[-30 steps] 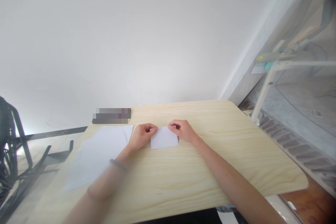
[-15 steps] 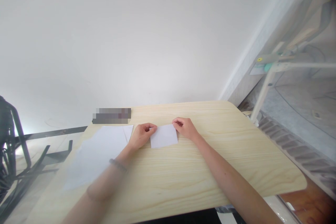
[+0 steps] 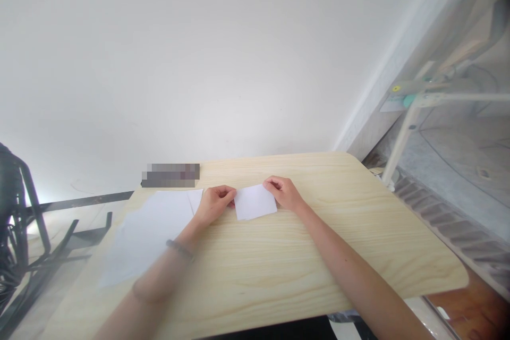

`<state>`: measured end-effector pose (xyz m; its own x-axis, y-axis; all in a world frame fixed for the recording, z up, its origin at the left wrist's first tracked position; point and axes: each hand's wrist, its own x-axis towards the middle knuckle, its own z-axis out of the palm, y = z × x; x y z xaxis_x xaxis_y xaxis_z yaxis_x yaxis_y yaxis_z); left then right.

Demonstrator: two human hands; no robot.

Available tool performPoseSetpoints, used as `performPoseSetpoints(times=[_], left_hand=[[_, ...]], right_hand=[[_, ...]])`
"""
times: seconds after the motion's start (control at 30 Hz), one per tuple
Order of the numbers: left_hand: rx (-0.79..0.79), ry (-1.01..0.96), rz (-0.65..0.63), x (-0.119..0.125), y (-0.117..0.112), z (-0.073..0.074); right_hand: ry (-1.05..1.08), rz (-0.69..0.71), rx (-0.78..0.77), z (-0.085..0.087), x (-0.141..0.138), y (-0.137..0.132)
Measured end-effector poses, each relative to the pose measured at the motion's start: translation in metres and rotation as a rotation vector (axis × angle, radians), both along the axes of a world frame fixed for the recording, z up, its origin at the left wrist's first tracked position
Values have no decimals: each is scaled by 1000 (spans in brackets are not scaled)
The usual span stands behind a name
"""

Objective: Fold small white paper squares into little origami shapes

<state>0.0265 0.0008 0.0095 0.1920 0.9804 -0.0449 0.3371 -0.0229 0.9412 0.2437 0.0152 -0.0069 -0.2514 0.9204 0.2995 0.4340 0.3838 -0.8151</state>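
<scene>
A small white piece of paper (image 3: 255,203), possibly folded, is in front of me above the wooden table, slightly tilted, with a bit of a second edge showing at its bottom. My left hand (image 3: 216,203) pinches its upper left corner between thumb and fingers. At the upper right corner, my right hand (image 3: 283,192) grips the paper the same way. Several large white sheets (image 3: 153,228) lie spread on the table just left of my left hand, partly hidden by my left forearm, which wears a dark bracelet (image 3: 180,249).
The pale wooden table (image 3: 319,255) has rounded corners and stands against a white wall (image 3: 239,64). A blurred-out dark object (image 3: 170,176) sits at its back left edge. Black chair frames (image 3: 30,212) are at the left, a white metal frame (image 3: 402,138) at the right.
The small paper has shifted slightly right and turned, its right side now higher. My right hand has moved a little right with it; my left hand stays at the left corner.
</scene>
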Motion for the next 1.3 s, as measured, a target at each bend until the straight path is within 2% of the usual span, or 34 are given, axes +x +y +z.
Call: performPoseSetpoints(times=[0.3, 0.6, 0.87, 1.03, 1.2, 1.3], left_hand=[[4, -140, -42, 2, 0, -7], [104, 78, -71, 4, -7, 4], [96, 78, -64, 5, -10, 5], [66, 60, -69, 3, -7, 4], [59, 79, 7, -2, -3, 3], [68, 88, 3, -1, -3, 3]], right_hand=[[70, -26, -31, -3, 1, 3], [-34, 41, 25, 3, -8, -7], [-82, 67, 83, 5, -25, -18], [-92, 92, 88, 4, -14, -11], [-45, 25, -12, 1, 5, 0], [-21, 33, -35, 1, 4, -2]])
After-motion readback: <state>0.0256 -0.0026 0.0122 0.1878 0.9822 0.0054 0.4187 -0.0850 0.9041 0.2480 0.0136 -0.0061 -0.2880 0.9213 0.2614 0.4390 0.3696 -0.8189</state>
